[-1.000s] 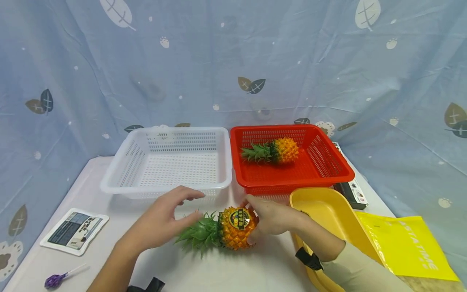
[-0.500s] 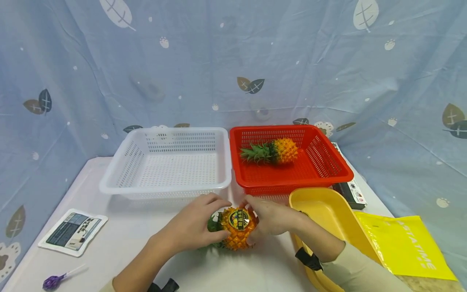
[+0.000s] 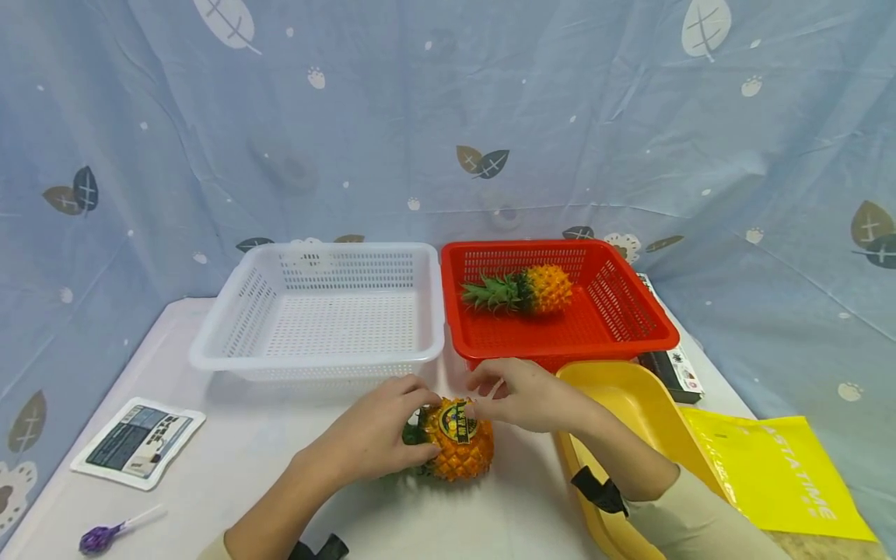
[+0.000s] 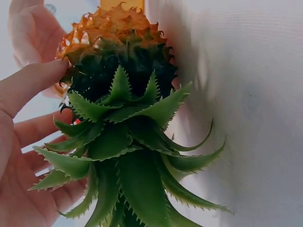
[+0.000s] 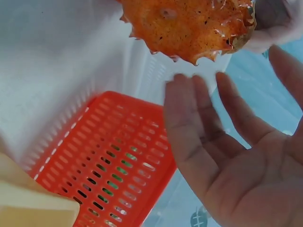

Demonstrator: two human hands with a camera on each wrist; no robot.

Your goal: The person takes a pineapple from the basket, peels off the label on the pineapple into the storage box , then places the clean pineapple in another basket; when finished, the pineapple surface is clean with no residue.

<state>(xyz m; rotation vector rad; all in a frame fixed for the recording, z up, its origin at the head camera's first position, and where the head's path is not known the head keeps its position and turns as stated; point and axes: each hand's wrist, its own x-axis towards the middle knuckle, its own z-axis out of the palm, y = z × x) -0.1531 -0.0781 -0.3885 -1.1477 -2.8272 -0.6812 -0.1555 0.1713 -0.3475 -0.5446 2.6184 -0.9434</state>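
Observation:
An orange toy-like or real pineapple (image 3: 462, 453) with a round black-and-yellow label lies on the table in the head view. My left hand (image 3: 374, 432) grips it near the crown end, thumb on the near side and fingers on the far side. In the left wrist view its spiky green crown (image 4: 132, 165) fills the middle, with the thumb (image 4: 40, 78) against the fruit. Just off the fruit's right end, my right hand (image 3: 528, 395) is apart from it. The right wrist view shows that hand's loosely spread fingers (image 5: 182, 118), with nothing held.
Another pineapple (image 3: 546, 289) lies in a red basket (image 3: 483, 330) at the back. Left of that stands a white basket (image 3: 315, 364). A yellow tub (image 3: 616, 385) and yellow bag (image 3: 784, 474) are at right; a white packet (image 3: 140, 443) and purple lollipop (image 3: 101, 538) at left.
My left hand has moved right, over the crown, and taken hold of the pineapple. The right hand, gripping its right end earlier, has let go and lifted slightly away. The pineapple stays in place.

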